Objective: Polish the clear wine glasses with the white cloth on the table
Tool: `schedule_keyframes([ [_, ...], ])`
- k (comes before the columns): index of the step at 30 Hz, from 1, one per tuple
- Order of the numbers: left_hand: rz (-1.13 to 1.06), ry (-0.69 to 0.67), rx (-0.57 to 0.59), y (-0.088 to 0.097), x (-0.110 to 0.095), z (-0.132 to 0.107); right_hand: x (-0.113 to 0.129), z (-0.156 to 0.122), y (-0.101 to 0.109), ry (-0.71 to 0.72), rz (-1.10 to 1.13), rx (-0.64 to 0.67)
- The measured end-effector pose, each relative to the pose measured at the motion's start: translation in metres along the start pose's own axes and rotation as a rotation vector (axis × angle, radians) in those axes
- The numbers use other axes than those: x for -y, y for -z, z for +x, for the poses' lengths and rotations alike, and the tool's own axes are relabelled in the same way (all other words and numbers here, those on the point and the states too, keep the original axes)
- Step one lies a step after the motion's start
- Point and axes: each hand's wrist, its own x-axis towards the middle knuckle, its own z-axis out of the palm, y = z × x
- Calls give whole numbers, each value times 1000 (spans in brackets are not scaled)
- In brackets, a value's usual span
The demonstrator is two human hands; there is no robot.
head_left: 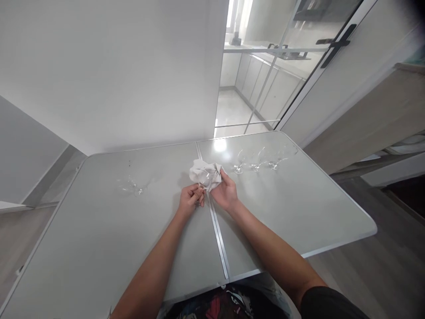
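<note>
My left hand (191,200) is closed on the stem end of a clear stemmed glass (205,178), held over the middle of the table. A crumpled white cloth (198,168) lies behind and around the glass bowl. My right hand (227,193) grips that cloth from the right side, thumb up, with the bowl beside its fingers. Part of the glass is hidden by the cloth and my fingers.
Several clear stemmed glasses (238,168) stand in a row at the table's back right. More clear glassware (139,191) is at the left, its outline faint. The pale folding table (159,248) has a metal seam. A wall and glass-paned door (252,88) lie behind.
</note>
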Motion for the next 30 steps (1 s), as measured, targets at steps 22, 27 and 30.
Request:
schedule_keyframes([
  [22,814,-360,-236,-5,3,-9,9,-13,16,670,-1473,20],
  [27,794,-370,-233,-8,3,-10,19,-7,24,615,-1435,251],
  [30,717,-344,-215,-7,4,-10,22,-1,30,457,-1205,60],
])
